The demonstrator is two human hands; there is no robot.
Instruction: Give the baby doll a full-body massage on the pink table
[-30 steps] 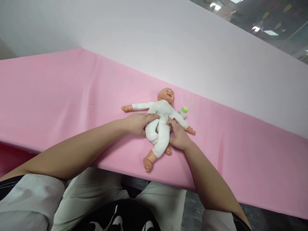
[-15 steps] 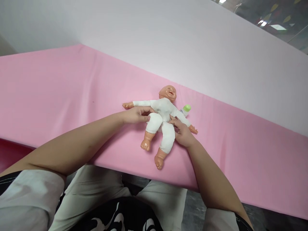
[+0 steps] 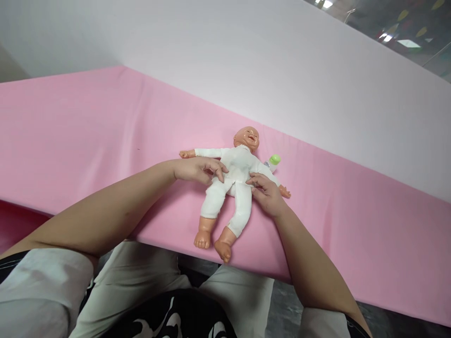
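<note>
A baby doll (image 3: 234,180) lies face up just right of frame centre, on the pink cloth (image 3: 88,136) that covers the worktop. Its head points to the upper right and both legs stretch straight toward the lower edge of the cloth.

The left hand (image 3: 197,169) rests on the doll's flank from the left, fingers loosely spread, with the fingertips touching the white suit at the waist. The right hand (image 3: 266,192) lies against the opposite flank, below the doll's outstretched arm, fingers relaxed and slightly curled; neither hand pinches the fabric.

A small bottle with a green cap (image 3: 273,161) lies just behind the doll's shoulder, partly hidden.

The doll's body is soft white fabric; the head, hands and feet are glossy moulded plastic. The cloth is smooth, with faint creases.
</note>
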